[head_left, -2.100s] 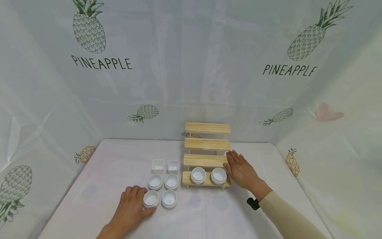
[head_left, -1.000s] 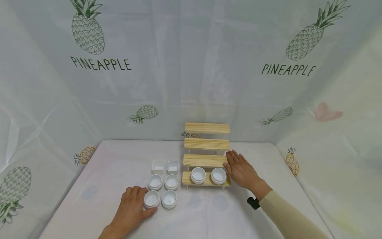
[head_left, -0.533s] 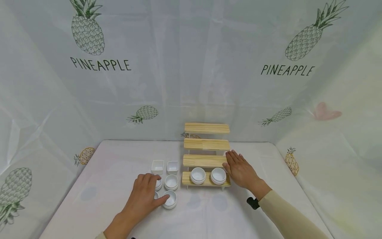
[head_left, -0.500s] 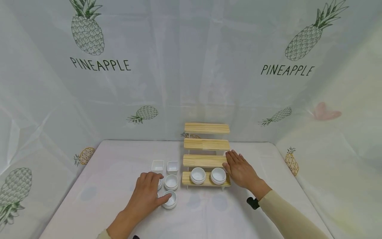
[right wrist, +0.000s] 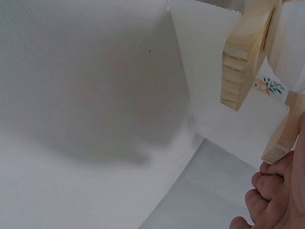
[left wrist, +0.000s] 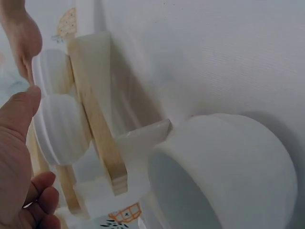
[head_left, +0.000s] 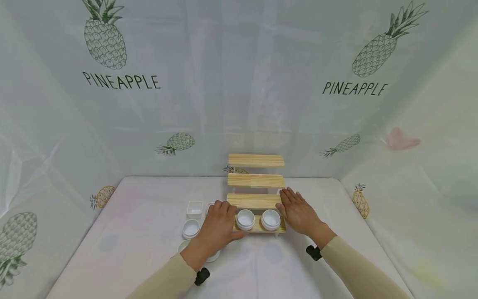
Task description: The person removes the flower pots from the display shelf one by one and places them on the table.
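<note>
A four-tier wooden display stand (head_left: 256, 201) carries two white ramekins on its lowest shelf. My left hand (head_left: 217, 226) is beside the left ramekin (head_left: 245, 220), its thumb near the front and its fingers toward the back. In the left wrist view the thumb (left wrist: 21, 112) comes close to that ramekin (left wrist: 62, 129); whether it touches cannot be told. The right ramekin (head_left: 270, 220) stands alongside. My right hand (head_left: 300, 214) has its fingers extended against the stand's right side; in the right wrist view the fingertips (right wrist: 271, 167) are at a shelf's end.
Left of the stand, round ramekins (head_left: 191, 229) and square white dishes (head_left: 194, 209) sit on the white-covered table (head_left: 142, 232), several partly hidden by my left hand and forearm. A pineapple-print cloth (head_left: 246, 83) hangs behind and along the sides.
My left hand has left the front-left ramekin on the table and moved right, over the other ramekins, to the stand's lowest shelf. The right hand stays in place.
</note>
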{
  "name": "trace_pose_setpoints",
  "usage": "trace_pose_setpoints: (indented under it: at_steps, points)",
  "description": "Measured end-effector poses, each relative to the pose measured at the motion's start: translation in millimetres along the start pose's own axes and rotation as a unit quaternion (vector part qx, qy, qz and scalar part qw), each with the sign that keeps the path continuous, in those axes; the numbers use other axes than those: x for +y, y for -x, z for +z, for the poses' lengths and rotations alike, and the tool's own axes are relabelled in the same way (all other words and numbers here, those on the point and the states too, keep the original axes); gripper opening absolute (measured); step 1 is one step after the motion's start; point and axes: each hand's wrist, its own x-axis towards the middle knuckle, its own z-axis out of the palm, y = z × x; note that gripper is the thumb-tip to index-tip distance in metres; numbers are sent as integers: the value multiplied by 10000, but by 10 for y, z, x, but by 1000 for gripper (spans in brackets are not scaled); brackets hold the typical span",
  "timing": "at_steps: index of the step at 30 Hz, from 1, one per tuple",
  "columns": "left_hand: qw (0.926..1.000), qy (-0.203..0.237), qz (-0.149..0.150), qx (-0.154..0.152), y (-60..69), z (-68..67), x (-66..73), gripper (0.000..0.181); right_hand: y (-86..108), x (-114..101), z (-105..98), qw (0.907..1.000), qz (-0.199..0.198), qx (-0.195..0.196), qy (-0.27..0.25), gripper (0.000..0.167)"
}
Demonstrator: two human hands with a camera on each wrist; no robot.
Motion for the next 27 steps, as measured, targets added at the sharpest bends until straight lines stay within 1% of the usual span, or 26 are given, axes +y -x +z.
trace_pose_setpoints:
  at_steps: [3, 8, 12, 15, 21, 24, 27]
  points:
    - [9999, -85, -71, -26, -48, 45, 38, 69, 1, -9, -1, 10000, 14, -61, -1, 66]
    - [9995, -89, -213, -230, -78, 102, 61, 69, 4, -11, -8, 10000, 14, -76, 9, 65]
    - [9990, 22, -211, -383, -95, 114, 58, 68, 8, -9, -25, 10000, 30, -12, 22, 65]
    - [9989, -22, -173, -426, -96, 118, 61, 68, 7, -10, -22, 10000, 20, -22, 42, 65]
    - [9991, -352, -85, -220, -99, 173, 91, 68, 8, -5, -16, 9999, -50, -37, 88, 65]
    - [9993, -371, 9, -110, -104, 191, 93, 67, 9, -5, -13, 9999, -77, 0, 103, 65]
    - [9991, -374, 180, -52, -116, 202, 82, 67, 10, 0, -7, 9999, -79, 6, 104, 65]
